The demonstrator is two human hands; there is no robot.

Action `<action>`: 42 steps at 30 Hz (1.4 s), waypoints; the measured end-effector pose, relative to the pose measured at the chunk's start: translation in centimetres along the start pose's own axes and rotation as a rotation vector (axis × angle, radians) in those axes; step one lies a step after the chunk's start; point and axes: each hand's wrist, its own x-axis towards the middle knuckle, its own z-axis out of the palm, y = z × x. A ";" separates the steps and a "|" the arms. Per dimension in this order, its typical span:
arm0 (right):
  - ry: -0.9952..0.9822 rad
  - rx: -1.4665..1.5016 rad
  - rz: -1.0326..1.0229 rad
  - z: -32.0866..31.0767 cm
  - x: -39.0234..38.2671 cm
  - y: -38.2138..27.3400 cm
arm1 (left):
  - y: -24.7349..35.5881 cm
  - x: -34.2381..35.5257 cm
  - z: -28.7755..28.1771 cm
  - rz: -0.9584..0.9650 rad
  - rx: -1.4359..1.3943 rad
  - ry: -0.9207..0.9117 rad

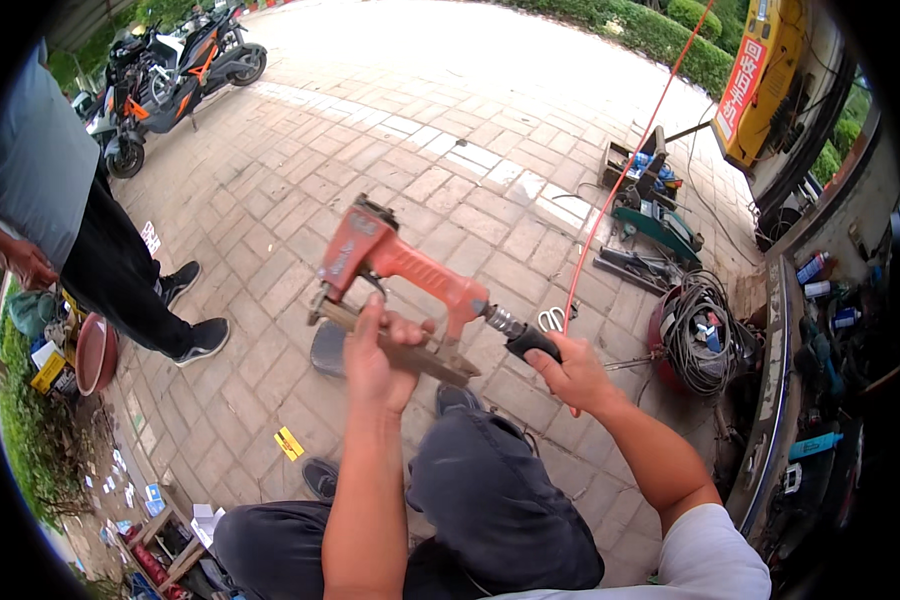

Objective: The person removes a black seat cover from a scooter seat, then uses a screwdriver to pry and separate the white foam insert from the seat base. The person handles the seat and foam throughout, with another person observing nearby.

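A red pneumatic nail gun (410, 265) is held in the air above my knees, its head toward the upper left. My left hand (380, 365) is closed around the gun's long metal magazine (425, 358), thumb on the near side. At the handle's end is a metal air coupler (503, 320) with a black sleeve (532, 342). My right hand (580, 375) is closed on that black sleeve, which is in line with the coupler. Whether the coupler is locked on cannot be made out. A red air hose (620, 190) comes down from the upper right to my right hand.
Another person (100, 220) stands at the left. Scissors (551, 319) lie beyond my right hand. Coiled cable (705, 330), a green tool (660, 232) and a toolbox (642, 165) are on the right. A yellow card (289, 443) lies on the paving; motor scooters (175, 85) stand far left.
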 end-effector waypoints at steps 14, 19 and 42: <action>0.095 -0.280 0.564 -1.1 -5.0 23.4 | -14.5 3.4 -16.5 -0.694 0.460 0.185; -0.038 -0.757 0.664 -3.3 -7.8 28.9 | -10.1 2.0 -23.2 -0.711 0.751 0.485; -0.277 -0.061 -0.467 28.5 12.2 7.2 | 16.6 -25.6 -8.7 -0.735 1.559 0.504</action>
